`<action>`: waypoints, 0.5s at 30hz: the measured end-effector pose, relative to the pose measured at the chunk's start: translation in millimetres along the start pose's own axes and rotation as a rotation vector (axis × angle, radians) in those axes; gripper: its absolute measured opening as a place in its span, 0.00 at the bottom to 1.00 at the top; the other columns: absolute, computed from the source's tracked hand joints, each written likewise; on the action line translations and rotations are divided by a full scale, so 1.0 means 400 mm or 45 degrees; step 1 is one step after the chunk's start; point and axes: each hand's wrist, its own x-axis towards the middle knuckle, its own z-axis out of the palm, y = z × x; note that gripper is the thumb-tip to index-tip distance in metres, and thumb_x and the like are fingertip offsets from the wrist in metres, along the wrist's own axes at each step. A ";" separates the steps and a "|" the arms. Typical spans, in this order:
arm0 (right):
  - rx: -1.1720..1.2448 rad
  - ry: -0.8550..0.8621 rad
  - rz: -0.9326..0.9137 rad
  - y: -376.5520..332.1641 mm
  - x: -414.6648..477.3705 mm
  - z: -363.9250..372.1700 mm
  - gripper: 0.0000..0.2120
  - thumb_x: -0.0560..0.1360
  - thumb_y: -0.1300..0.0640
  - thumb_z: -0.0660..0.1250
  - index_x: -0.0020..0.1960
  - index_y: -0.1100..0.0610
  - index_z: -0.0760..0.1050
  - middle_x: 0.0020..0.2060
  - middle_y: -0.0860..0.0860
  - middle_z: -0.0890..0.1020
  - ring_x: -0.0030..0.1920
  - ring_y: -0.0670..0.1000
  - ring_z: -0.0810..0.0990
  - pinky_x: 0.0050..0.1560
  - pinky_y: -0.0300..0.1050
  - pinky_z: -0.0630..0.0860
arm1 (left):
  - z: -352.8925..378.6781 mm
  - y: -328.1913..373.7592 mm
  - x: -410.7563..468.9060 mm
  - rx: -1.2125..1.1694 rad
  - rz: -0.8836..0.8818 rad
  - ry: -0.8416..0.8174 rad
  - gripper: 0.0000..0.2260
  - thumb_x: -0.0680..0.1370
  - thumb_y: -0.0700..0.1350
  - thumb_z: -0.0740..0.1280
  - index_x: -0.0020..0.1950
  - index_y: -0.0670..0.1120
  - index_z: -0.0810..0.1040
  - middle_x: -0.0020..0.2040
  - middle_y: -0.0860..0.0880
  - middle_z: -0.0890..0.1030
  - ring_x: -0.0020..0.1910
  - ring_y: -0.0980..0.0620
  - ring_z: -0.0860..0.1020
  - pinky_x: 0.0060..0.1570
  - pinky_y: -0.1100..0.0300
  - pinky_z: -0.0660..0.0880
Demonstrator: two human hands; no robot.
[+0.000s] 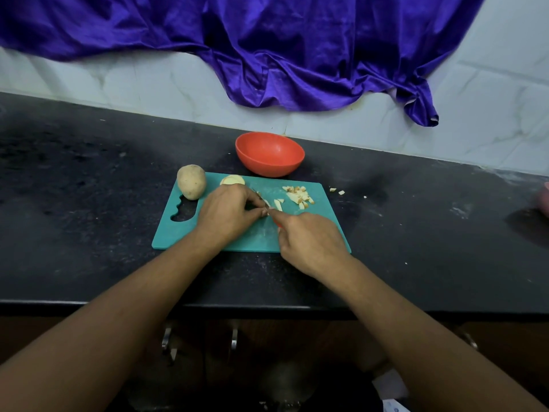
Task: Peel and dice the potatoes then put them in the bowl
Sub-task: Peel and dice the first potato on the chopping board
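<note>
Potatoes, where's everything sitting? And what are the hands doing?
— spudwatch

ok so: one whole potato (191,182), skin on, sits at the far left corner of the teal cutting board (315,233), right by the handle cutout. Just beside it, behind the left hand (228,212), there's a peeled chunk (232,180), pale and rounded. The diced pieces (298,196) are heaped at the far right of the board, with a couple of longer strips (278,204) near the blade. Two stray bits (337,190) landed on the black table (89,203) just off the board's right edge.
— dicey_dan

And the bowl?
— spudwatch

The red bowl (269,154) is on the table just behind the board, near the wall, nothing in it that I can see. Hands: the left has its fingers curled down, pinching a potato piece (266,213) against the board; most of it is hidden under the fingertips. The right hand (312,242) is wrapped round the red handle of a knife (261,199), index finger stretched forward, blade angled away toward the left fingers. A purple cloth (267,40) hangs over the wall behind.
— dicey_dan
</note>
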 end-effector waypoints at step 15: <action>0.470 0.055 0.147 0.033 -0.006 0.001 0.22 0.82 0.50 0.61 0.74 0.39 0.71 0.42 0.47 0.79 0.48 0.54 0.81 0.45 0.49 0.76 | -0.006 -0.007 0.000 -0.072 -0.043 0.004 0.02 0.74 0.51 0.76 0.45 0.54 0.88 0.44 0.58 0.86 0.45 0.59 0.82 0.51 0.52 0.80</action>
